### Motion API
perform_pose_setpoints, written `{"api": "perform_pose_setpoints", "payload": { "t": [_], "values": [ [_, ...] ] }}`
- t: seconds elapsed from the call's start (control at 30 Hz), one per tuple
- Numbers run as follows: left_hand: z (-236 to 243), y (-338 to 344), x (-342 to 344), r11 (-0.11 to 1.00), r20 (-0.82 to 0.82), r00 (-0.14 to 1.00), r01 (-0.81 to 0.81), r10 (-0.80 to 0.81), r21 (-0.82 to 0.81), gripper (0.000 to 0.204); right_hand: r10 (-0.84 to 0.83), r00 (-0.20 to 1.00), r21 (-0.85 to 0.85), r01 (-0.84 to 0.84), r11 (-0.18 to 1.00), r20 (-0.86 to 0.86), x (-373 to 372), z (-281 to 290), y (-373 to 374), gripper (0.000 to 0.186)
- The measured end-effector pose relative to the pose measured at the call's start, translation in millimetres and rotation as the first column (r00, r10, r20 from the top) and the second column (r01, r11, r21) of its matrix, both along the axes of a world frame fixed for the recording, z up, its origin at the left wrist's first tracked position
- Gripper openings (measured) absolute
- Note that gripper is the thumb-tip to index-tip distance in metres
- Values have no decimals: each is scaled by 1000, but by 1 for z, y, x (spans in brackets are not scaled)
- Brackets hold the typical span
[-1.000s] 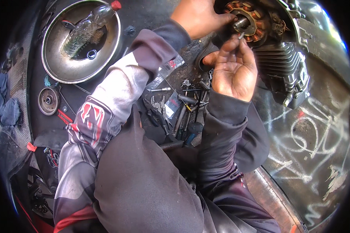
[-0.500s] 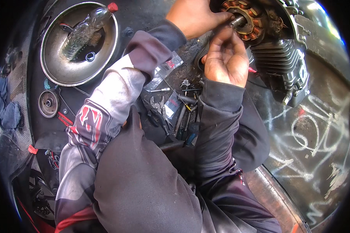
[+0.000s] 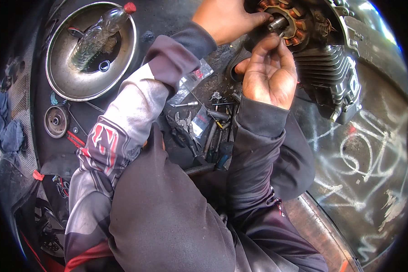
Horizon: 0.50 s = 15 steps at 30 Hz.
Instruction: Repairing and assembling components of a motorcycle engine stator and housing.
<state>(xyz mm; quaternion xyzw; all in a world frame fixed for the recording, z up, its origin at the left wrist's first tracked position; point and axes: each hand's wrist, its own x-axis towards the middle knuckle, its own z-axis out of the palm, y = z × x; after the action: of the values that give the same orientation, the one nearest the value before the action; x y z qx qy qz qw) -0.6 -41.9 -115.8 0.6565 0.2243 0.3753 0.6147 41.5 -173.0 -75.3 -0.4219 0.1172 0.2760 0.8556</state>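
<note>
At the top stands an engine [image 3: 326,68] with cooling fins. Its round stator [image 3: 299,25] of copper coils surrounds a short metal shaft [image 3: 277,23]. My left hand [image 3: 224,20] grips the engine's near edge, thumb tip close to the shaft; its other fingers are mostly hidden behind the casing or cut off by the frame. Palm up below the shaft, my right hand [image 3: 269,72] pinches a small metal piece [image 3: 281,34] between thumb and fingertips, just beside the shaft's lower side. Most of that piece is covered by the fingers.
On the left, a metal bowl [image 3: 54,75] holds a clear bottle [image 3: 93,43] with a red cap and a ring. Below it lies a round metal part [image 3: 56,121]. Pliers [image 3: 186,136], sockets and several tools lie between my arms. A chalk-marked metal surface [image 3: 362,181] spreads right.
My right hand has shifted slightly right and down from the shaft, so the small metal piece at its fingertips now shows. My left hand stays almost in place.
</note>
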Motion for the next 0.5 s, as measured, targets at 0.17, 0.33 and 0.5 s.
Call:
{"api": "perform_pose_setpoints", "payload": {
  "t": [0.17, 0.33, 0.5],
  "values": [
    [-1, -1, 0, 1000, -2, 1000, -7, 7, 8, 36, 24, 1000, -23, -24, 999, -1, 3, -2, -2, 22],
    [-1, -2, 0, 999, -9, 1000, -30, 30, 36, 38, -10, 997, 1, 10, 1000, 79, -3, 6, 2, 21],
    [0, 0, 1, 1000, -3, 1000, -10, 10, 22, 39, 18, 995, 16, -20, 1000, 101, -2, 9, 2, 21]
  ]
}}
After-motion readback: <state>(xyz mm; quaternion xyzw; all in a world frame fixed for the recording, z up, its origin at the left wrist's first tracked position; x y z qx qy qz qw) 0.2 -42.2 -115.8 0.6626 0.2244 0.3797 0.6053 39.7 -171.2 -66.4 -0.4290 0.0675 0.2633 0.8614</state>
